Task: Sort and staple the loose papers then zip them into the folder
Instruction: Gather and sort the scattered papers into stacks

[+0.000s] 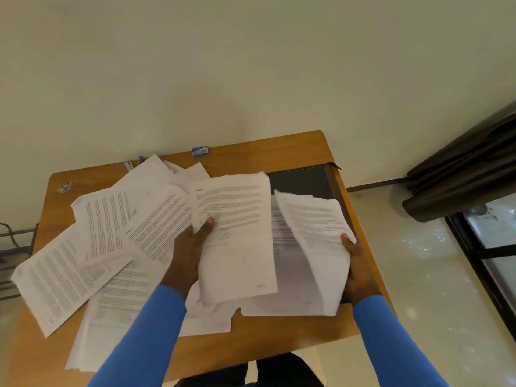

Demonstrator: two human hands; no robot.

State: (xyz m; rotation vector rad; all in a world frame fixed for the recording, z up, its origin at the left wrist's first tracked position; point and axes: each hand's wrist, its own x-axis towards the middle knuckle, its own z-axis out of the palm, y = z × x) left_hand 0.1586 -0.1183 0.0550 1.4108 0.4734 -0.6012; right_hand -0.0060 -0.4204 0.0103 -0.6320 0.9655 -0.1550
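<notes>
Printed loose papers [92, 247] lie scattered across the left and middle of a wooden table [293, 152]. My left hand [190, 252] holds a bundle of sheets [237, 241] lifted above the pile, thumb on top. My right hand [356, 263] grips another curled bundle of sheets [315, 238] at its right edge. Under and behind that bundle lies a black zip folder [301, 181] at the table's right side, its zipper pull sticking out at the far corner. A small blue and white staple box [200, 151] sits at the far edge.
A small blue-white object [65, 187] lies near the table's far left corner. Pens [134, 163] poke out behind the papers. The table stands against a cream wall. A dark curtain [460, 174] and a window are at right, a metal rack [14, 247] at left.
</notes>
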